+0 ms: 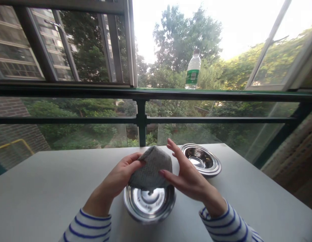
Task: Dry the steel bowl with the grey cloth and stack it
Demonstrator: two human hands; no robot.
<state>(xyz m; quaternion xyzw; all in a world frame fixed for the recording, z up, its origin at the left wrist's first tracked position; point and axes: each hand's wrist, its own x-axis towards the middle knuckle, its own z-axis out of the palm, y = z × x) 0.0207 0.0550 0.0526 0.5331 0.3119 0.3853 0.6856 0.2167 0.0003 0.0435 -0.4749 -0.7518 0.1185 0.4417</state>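
Observation:
A grey cloth, folded with a peak at its top, is held above a shiny steel bowl. My left hand pinches its left side between thumb and fingers. My right hand is on the other side with fingers stretched and apart; its thumb tip lies at the cloth's right face, and I cannot tell how firmly it touches. The cloth covers the far part of the bowl. Droplets or small spots show on the bowl's inside.
More steel bowls, apparently stacked, stand at the right rear of the white table. Behind the table runs a dark green railing with glass panels. A bottle with a green label stands on the rail.

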